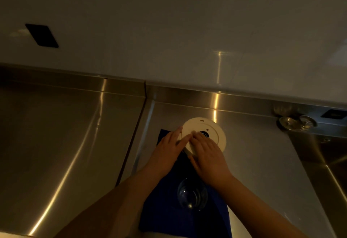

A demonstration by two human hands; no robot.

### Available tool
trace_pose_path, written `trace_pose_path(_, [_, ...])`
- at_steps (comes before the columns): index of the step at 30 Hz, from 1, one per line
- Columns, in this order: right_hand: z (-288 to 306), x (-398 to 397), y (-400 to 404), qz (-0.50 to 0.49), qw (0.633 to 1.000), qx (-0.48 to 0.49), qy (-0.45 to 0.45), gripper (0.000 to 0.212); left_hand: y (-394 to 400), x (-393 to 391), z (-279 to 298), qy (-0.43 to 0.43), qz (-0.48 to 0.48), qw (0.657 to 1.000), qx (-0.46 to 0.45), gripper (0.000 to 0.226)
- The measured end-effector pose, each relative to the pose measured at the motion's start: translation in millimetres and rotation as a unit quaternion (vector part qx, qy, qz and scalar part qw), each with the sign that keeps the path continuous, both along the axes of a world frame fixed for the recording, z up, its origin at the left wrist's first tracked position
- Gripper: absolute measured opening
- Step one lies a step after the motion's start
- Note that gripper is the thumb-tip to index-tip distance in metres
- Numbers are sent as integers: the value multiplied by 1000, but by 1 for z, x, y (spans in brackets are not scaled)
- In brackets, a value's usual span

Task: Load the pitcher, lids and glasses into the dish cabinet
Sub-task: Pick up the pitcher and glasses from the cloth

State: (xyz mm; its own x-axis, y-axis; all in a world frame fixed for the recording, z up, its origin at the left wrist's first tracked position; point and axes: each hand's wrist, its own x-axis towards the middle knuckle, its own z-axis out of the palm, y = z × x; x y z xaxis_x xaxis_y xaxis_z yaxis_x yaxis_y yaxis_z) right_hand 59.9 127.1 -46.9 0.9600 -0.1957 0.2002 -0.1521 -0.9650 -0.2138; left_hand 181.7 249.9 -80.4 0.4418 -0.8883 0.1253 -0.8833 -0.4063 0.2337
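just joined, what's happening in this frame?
A person at a steel counter has both hands on a round white lid. The left hand touches its left edge and the right hand lies flat over it. The lid sits at the far end of a blue cloth, where a clear glass also stands. No cabinet in view yet.

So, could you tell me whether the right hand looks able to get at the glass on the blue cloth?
Probably yes: the glass stands uncovered just beside the right hand's wrist, which only rests on the white lid.
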Motion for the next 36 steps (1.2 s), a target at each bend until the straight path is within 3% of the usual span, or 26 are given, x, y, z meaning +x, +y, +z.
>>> trace_pose_path(5, [0, 13, -2, 10, 999, -14, 52, 66, -2, -3, -3, 50, 32, 998, -28, 90])
trace_pose_path(15, [-1, 15, 0, 19, 998, -21, 52, 66, -6, -6, -7, 154, 143, 975, -75, 65])
trace_pose_path(19, [2, 19, 0, 61, 996, -42, 58, 69, -17, -8, 1, 143, 136, 975, -102, 57])
trace_pose_path(23, [11, 24, -11, 22, 999, -28, 26, 73, -36, -8, 19, 60, 69, 991, -102, 69])
trace_pose_path(29, [21, 10, -33, -43, 997, 15, -66, 67, -59, -19, 34, 24, 18, 994, -108, 68])
trace_pose_path(32, [20, 5, -37, -49, 993, 17, -102, 65, -61, -21, 33, 21, 18, 994, -107, 65])
trace_pose_path(36, [19, 4, -45, -56, 989, -36, -135, 58, -52, -14, 26, 23, 60, 996, -64, 79])
